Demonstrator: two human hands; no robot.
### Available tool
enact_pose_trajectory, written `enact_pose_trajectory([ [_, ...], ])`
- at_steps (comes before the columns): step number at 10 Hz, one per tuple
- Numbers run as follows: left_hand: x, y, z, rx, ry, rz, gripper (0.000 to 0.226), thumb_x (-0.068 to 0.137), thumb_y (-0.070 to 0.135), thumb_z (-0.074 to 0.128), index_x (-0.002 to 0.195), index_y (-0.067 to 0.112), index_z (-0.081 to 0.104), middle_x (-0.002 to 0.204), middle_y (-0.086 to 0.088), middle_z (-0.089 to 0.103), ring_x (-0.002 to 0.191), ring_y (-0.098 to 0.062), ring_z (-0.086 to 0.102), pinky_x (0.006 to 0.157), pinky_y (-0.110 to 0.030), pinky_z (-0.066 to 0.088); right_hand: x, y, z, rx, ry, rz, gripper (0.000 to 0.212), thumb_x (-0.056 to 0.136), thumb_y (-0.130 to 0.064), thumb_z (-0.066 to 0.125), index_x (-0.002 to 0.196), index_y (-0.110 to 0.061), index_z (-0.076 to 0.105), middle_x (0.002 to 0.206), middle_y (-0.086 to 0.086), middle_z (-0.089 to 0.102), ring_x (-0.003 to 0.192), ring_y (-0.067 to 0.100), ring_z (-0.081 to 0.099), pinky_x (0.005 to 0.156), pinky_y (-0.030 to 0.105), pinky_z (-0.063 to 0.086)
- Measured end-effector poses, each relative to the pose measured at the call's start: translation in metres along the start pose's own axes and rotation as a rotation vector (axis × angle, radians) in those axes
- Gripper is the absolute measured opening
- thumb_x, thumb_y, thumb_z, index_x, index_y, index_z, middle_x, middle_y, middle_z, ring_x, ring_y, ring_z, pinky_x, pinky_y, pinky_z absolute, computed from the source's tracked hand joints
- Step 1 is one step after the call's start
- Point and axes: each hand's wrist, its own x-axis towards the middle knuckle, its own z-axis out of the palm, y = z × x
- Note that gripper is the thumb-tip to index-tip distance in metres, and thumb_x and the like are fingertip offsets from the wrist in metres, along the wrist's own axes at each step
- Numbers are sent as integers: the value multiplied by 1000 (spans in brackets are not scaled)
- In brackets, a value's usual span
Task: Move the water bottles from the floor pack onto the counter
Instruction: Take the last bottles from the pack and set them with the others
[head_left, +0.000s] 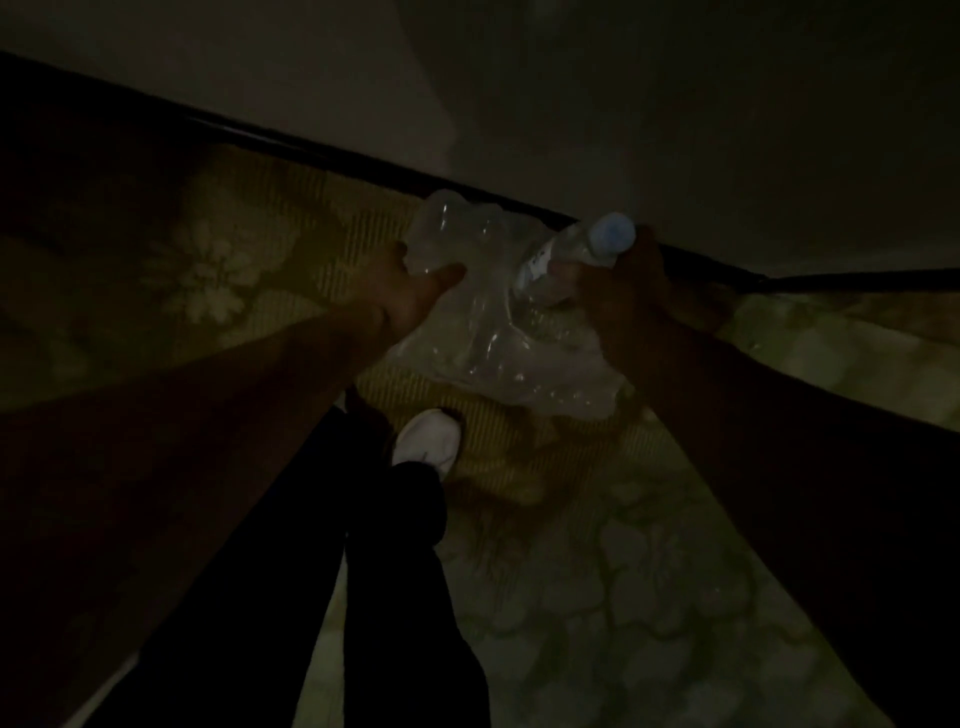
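The right hand (623, 296) held the bottle (566, 254) in curled fingers, the left hand (410, 293) lay unclear on the wrap (493, 358); a straight, steady pull looked best.

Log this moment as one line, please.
right hand: grips water bottle | left hand: holds plastic wrap | setting: patterned carpet, dim light

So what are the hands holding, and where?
The right hand grips a water bottle just below its cap; the left hand holds the plastic wrap by its top edge.
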Motion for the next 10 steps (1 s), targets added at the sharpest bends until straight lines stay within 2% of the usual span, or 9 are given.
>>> enact_pose_trajectory([
  [2,-89,90,-5,296,-130,288,69,90,43,64,149,20,36,148,-4,46,131,-24,49,100,-30,43,-58,-53,-63,45,-21,-99,53,80,-29,74,124,-11,49,104,-6,55,92,9,53,79,25,42],
  [3,-131,128,-12,453,-216,430,71,91,30,66,152,23,32,153,-2,42,136,-22,44,107,-29,40,-94,-94,-96,90,-37,-136,66,65,-45,74,120,-13,58,111,-1,65,101,15,63,93,36,51],
  [4,-175,162,-30,446,-301,440,71,90,14,66,153,21,32,152,-2,42,134,-20,46,100,-23,40,-118,-130,-133,173,-166,-97,67,61,-28,84,121,-14,59,113,3,68,103,20,67,93,46,54],
  [5,-216,183,-49,318,-349,418,70,87,8,68,149,20,39,144,-4,52,124,-20,56,103,-36,48,-151,-175,-167,219,-310,-107,61,69,-6,83,124,-13,55,117,6,66,109,22,64,97,47,52],
  [6,-257,200,-69,267,-366,464,68,87,10,70,148,22,41,134,-1,60,118,-16,60,103,-42,50,-190,-210,-194,246,-378,-141,57,75,-1,77,120,-23,51,111,-3,63,106,17,62,93,39,55],
  [7,-303,212,-95,250,-348,526,68,88,18,70,149,24,39,142,4,52,125,-13,53,105,-35,46,-238,-240,-212,312,-342,-230,61,76,-7,78,126,-24,48,112,-6,62,102,10,63,85,30,58],
  [8,-347,222,-126,289,-365,604,60,86,25,73,141,27,49,132,7,59,120,-9,57,104,-39,48,-283,-262,-226,347,-289,-297,60,76,-12,79,125,-25,45,113,-7,61,100,6,62,80,22,57],
  [9,-389,233,-153,311,-351,677,51,83,26,76,129,26,55,119,5,66,109,-10,64,93,-33,54,-316,-289,-237,329,-299,-375,63,75,-18,80,127,-25,45,120,-3,61,105,11,62,87,31,57],
  [10,-432,246,-172,258,-235,766,46,79,30,79,120,26,60,107,4,70,98,-12,68,84,-33,56,-345,-325,-244,368,-317,-455,61,77,-20,78,128,-25,46,120,-3,61,102,8,63,68,18,57],
])
